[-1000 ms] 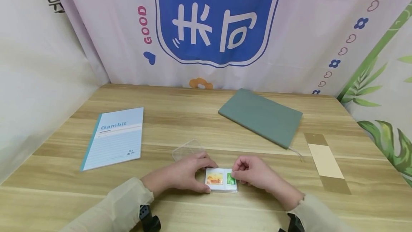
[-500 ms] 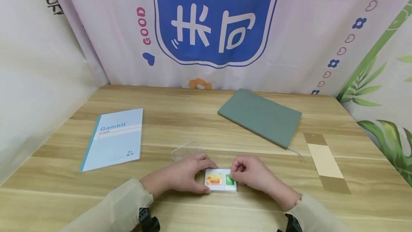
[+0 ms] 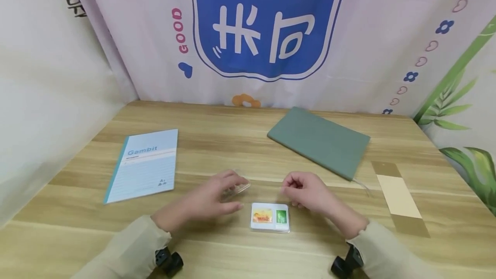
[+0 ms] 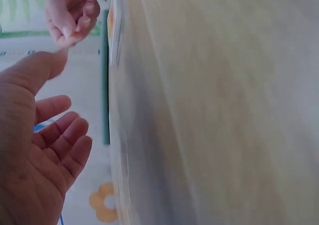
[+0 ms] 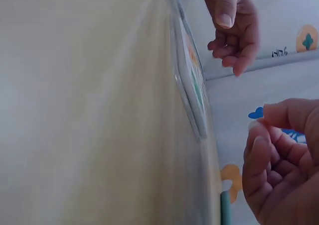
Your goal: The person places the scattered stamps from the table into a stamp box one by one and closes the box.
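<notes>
A flat white piece [image 3: 270, 217] with an orange-yellow picture and a green one lies in a clear shallow case on the table. Left of it, my left hand [image 3: 207, 199] reaches over a clear plastic lid [image 3: 241, 189], which its fingers partly cover. In the left wrist view, that hand [image 4: 30, 130] has its thumb and fingers apart, with nothing seen between them. My right hand [image 3: 308, 193] hovers up and right of the white piece. Its fingers are curled and thumb meets forefinger; the right wrist view shows nothing between those fingertips [image 5: 259, 128].
A light blue notebook [image 3: 143, 171] lies at the left. At the back right rests a green notebook [image 3: 319, 141] with a ribbon. Further right, a cream strip [image 3: 399, 196] is on the table [image 3: 217, 253]. A printed curtain [image 3: 356, 55] closes off the back.
My left hand has let go of the white piece's case and moved left to the clear lid. The right hand has drawn off the case and risen slightly. The case stays on the table.
</notes>
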`<state>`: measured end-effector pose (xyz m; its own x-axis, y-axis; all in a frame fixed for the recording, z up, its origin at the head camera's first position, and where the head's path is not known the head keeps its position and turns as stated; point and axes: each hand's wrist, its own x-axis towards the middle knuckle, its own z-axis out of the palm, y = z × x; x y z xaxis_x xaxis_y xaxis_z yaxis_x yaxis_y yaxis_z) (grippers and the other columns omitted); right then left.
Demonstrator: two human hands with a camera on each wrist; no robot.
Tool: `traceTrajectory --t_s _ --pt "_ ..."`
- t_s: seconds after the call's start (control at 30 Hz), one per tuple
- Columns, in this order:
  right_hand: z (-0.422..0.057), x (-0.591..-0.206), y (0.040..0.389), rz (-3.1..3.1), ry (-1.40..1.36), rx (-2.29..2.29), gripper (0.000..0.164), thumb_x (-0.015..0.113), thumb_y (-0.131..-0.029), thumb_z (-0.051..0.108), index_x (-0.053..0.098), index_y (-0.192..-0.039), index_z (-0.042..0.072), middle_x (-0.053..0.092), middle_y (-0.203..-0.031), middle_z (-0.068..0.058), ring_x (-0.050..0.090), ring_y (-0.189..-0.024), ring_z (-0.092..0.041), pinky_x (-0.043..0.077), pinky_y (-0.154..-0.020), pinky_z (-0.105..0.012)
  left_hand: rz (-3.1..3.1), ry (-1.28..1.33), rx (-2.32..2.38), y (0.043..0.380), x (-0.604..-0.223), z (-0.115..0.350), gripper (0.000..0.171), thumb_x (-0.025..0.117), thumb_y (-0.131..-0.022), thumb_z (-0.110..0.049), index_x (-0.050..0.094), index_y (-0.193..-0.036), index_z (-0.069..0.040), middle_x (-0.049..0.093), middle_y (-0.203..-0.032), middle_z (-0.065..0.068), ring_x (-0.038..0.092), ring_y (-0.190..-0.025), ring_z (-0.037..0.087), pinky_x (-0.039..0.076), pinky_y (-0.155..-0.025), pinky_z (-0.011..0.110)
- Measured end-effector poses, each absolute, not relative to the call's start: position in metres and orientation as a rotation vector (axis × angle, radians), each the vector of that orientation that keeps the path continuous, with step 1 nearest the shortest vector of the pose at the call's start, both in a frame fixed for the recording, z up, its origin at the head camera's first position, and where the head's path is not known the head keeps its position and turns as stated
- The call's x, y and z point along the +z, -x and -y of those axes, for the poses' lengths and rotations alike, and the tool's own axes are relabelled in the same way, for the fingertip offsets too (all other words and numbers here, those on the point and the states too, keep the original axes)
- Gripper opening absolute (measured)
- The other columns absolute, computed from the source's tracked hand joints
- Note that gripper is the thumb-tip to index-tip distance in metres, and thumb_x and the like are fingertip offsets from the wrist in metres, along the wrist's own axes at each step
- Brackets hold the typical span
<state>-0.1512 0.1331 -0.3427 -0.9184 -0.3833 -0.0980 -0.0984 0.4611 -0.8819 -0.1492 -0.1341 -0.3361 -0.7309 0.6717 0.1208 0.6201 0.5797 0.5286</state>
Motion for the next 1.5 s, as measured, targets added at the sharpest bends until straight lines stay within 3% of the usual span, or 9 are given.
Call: traceTrajectory --t_s 0.17,0.4,0.7,0.9,1.13,1.5 --pt "-0.126 -0.333 0.169 -2.441 0.546 -1.388 0.011 0.063 -0.086 0.017 0.062 -0.085 0.005 0.053 -0.069 -0.002 0.047 -0.056 -0.012 0.042 -0.049 -0.023 -2.803 -0.972 0.860 0.149 -0.335 0.142 0.050 0.070 -0.081 -0.024 0.053 -0.126 -0.009 0.054 -0.115 0.005 0.055 -0.101 0.021 0.049 -0.082 0.037" --pt "-0.120 -0.327 0.202 -2.396 0.620 -1.330 0.013 0.065 -0.083 0.013 0.063 -0.090 0.002 0.056 -0.075 -0.002 0.048 -0.060 -0.012 0.045 -0.053 -0.024 -2.885 -0.868 0.896 0.153 -0.339 0.142 0.059 0.072 -0.078 -0.022 0.050 -0.130 -0.007 0.049 -0.131 0.010 0.051 -0.115 0.028 0.043 -0.095 0.045" --pt "-0.099 -0.326 0.230 -2.393 0.778 -0.977 0.047 0.072 -0.078 0.014 0.055 -0.121 0.003 0.060 -0.088 -0.004 0.055 -0.078 -0.014 0.047 -0.071 -0.028 -2.846 -0.397 1.145 0.154 -0.347 0.144 0.066 0.076 -0.074 -0.015 0.047 -0.132 -0.005 0.051 -0.131 0.015 0.050 -0.116 0.032 0.040 -0.098 0.048" --pt "-0.082 -0.329 0.244 -2.402 0.929 -0.729 0.062 0.077 -0.074 0.017 0.050 -0.130 0.007 0.057 -0.103 -0.006 0.053 -0.090 -0.016 0.045 -0.082 -0.029 -2.817 -0.193 1.210 0.149 -0.353 0.143 0.079 0.081 -0.067 -0.019 0.044 -0.136 -0.007 0.051 -0.130 0.016 0.050 -0.117 0.032 0.040 -0.098 0.047" --pt "-0.067 -0.335 0.243 -2.403 1.104 -0.640 0.076 0.081 -0.068 0.020 0.046 -0.135 0.011 0.052 -0.125 -0.005 0.047 -0.115 -0.020 0.037 -0.100 -0.037 -2.857 -0.240 1.164 0.149 -0.364 0.143 0.084 0.084 -0.063 -0.022 0.045 -0.135 -0.006 0.050 -0.133 0.012 0.045 -0.122 0.030 0.034 -0.103 0.046" --pt "-0.055 -0.338 0.238 -2.333 1.267 -0.643 0.063 0.078 -0.072 0.013 0.053 -0.130 0.010 0.050 -0.133 -0.005 0.042 -0.125 -0.022 0.032 -0.105 -0.041 -2.918 -0.268 1.098 0.142 -0.368 0.148 0.067 0.080 -0.069 -0.023 0.053 -0.128 -0.007 0.055 -0.128 0.009 0.048 -0.117 0.028 0.039 -0.098 0.044"
